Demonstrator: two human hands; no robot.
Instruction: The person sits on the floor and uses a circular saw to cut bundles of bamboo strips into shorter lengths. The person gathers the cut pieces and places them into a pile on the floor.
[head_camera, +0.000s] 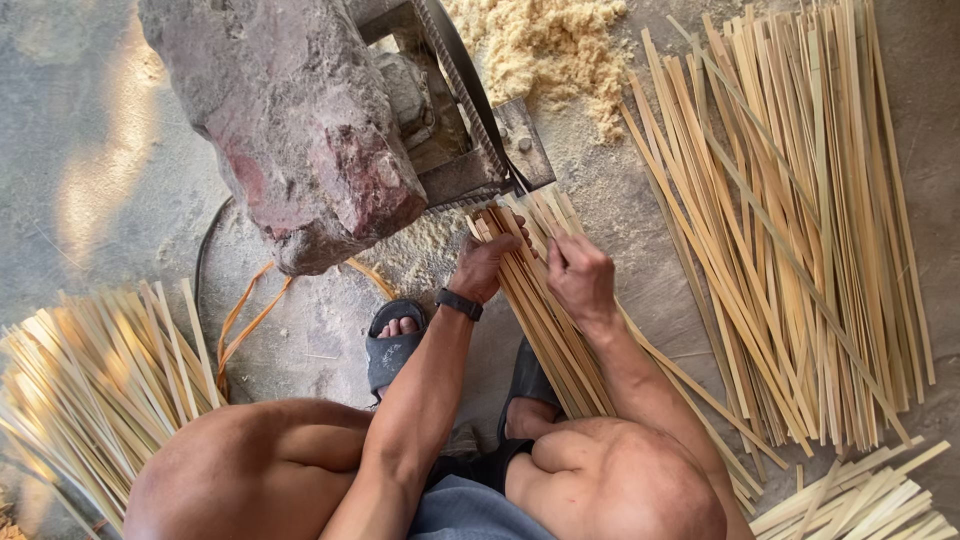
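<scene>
Large rough rock (300, 120) sits on metal machine (455, 120) at top. Sawdust heap (550, 45) behind machine. Big pile of bamboo strips (810, 230) on floor at right; another pile (100, 380) at left. Orange strap (245, 320) and black cable (203, 255) on concrete floor (90, 150).

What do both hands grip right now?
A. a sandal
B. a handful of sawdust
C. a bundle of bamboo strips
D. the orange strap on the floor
C: the left hand and right hand both close around the bundle of bamboo strips, its top end pointing toward the machine.
</scene>
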